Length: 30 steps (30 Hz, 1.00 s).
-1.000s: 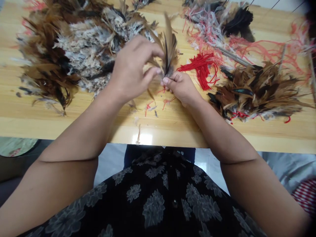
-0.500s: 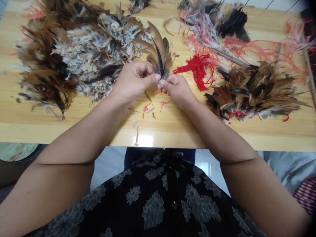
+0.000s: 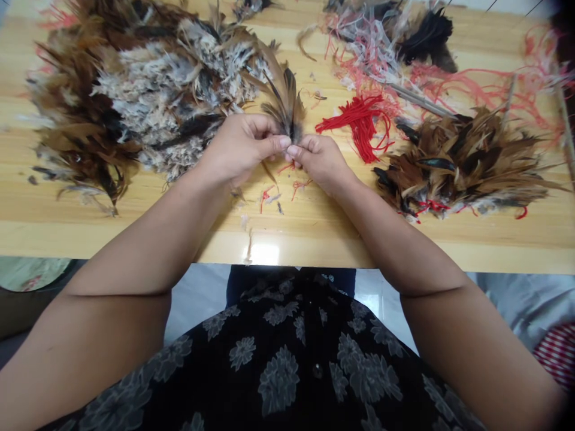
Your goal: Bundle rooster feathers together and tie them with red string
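A small bunch of brown and black feathers [image 3: 287, 105] fans upward from between my fingertips, above the wooden table. My left hand [image 3: 247, 143] pinches the bunch near its base, thumb against forefinger. Beside it, almost touching, my right hand [image 3: 321, 158] has its thumb and fingers pressed together at the quill ends. A bit of red thread shows just below the right fingertips; whether these fingers hold the thread, the quills or both is hidden. Right of my hands lies a bundle of cut red threads [image 3: 362, 126].
A large heap of brown and grey feathers [image 3: 153, 90] covers the table's left side. Several feather bunches tied with red [image 3: 458, 167] lie at the right. Behind them are pink and white strings [image 3: 372, 45], black feathers [image 3: 429, 39] and a thin stick [image 3: 420, 102].
The feather bunch has tilted slightly left, and its feathers appear turned between my fingers. Both hands stay in nearly the same place, still pinching. The whole view has shifted very slightly.
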Motion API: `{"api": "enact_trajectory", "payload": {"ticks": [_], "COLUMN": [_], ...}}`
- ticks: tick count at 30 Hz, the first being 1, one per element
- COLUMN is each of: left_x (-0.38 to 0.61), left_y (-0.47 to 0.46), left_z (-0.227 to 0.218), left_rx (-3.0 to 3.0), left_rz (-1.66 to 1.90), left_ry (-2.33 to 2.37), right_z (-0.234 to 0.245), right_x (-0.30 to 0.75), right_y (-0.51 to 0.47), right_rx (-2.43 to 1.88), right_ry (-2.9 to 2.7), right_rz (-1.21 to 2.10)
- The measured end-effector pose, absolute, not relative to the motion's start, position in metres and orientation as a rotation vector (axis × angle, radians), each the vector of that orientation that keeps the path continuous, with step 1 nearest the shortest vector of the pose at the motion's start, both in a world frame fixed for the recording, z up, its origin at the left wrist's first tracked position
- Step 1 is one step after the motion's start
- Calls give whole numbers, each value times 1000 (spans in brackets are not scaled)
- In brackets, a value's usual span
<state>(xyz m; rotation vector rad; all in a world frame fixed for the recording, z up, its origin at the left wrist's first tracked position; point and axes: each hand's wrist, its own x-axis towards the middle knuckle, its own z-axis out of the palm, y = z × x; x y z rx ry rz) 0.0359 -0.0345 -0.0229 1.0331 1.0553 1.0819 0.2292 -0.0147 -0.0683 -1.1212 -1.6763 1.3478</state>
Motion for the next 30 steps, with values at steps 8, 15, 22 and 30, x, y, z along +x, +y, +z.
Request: {"api": "enact_trajectory", "payload": {"ticks": [8, 15, 22, 30], "left_x": [42, 42, 34, 40], "left_y": [-34, -32, -22, -25], "left_z": [-25, -25, -30, -31], "left_rx": [829, 837, 715, 690], "left_rz": [1033, 1092, 1108, 1064], "left_ry": [976, 951, 880, 887], "right_z": [-62, -54, -52, -56], "right_x": [228, 230, 229, 228], "right_y": [-16, -19, -22, -21], "right_rx": [-985, -950, -984, -1061], "right_ry": [-1646, -1602, -1506, -1497], "right_rz": [1411, 1435, 1430, 1386]}}
